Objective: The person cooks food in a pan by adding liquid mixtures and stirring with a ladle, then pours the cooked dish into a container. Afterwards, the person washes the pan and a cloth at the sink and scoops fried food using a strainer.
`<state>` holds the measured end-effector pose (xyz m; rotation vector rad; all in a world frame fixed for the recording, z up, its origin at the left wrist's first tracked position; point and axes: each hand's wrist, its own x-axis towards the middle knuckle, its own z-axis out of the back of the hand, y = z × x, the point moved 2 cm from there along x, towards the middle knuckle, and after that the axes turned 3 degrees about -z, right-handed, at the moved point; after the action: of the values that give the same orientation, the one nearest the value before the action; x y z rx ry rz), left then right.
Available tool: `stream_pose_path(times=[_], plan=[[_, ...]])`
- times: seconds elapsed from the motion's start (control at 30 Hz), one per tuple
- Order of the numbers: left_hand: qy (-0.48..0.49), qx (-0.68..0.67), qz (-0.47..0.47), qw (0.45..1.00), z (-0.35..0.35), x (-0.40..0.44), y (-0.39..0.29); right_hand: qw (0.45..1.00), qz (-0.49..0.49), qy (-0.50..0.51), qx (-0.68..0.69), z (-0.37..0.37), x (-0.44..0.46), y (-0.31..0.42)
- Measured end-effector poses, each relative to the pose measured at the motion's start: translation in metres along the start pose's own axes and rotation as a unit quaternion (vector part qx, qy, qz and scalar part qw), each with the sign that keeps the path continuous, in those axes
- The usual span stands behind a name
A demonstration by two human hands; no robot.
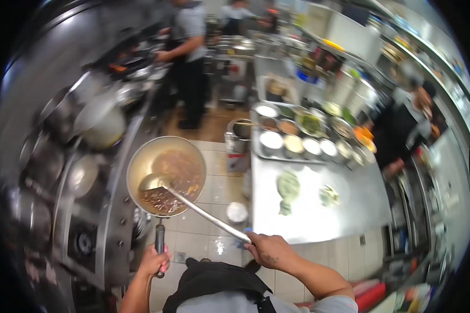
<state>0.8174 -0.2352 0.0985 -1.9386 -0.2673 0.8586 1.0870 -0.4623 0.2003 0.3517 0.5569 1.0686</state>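
My left hand [155,260] is closed around the black handle [160,237] of a wide round pan [132,172], held over the floor beside the stove. Brown sauce with darker bits [180,169] lies in the pan. A long metal ladle [209,216] slants down into it, its bowl resting in the sauce at the left of the pan. The blue-tipped far end of the ladle is in my right hand [269,250], whose fingers are wrapped round it near the steel table's corner.
Left, a stove [104,229] carries several pots and pans. Right, a steel table [308,219] holds a green cloth [288,190], chopped greens [329,195] and a tray of bowls [292,158]. One person [190,52] stands ahead, another [402,120] behind the table.
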Motion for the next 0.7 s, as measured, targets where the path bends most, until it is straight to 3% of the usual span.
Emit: stream_pose_path(times=[0.2, 0.33, 0.5, 0.7], plan=[[0.116, 0.056, 0.025, 0.991, -0.123, 0.035, 0.003, 0.992, -0.082, -0.097, 0.018, 0.048, -0.096, -0.101], [0.182, 0.076, 0.038, 0.98, -0.207, 0.053, -0.003, 0.96, -0.14, -0.241, -0.032, 0.085, -0.138, -0.149], [0.284, 0.135, 0.042, 0.948, -0.293, 0.08, -0.008, 0.931, -0.226, -0.286, -0.028, 0.119, -0.182, -0.187], [0.327, 0.218, 0.035, 0.919, -0.362, 0.134, -0.005, 0.884, -0.316, -0.34, 0.053, 0.115, -0.224, -0.226]])
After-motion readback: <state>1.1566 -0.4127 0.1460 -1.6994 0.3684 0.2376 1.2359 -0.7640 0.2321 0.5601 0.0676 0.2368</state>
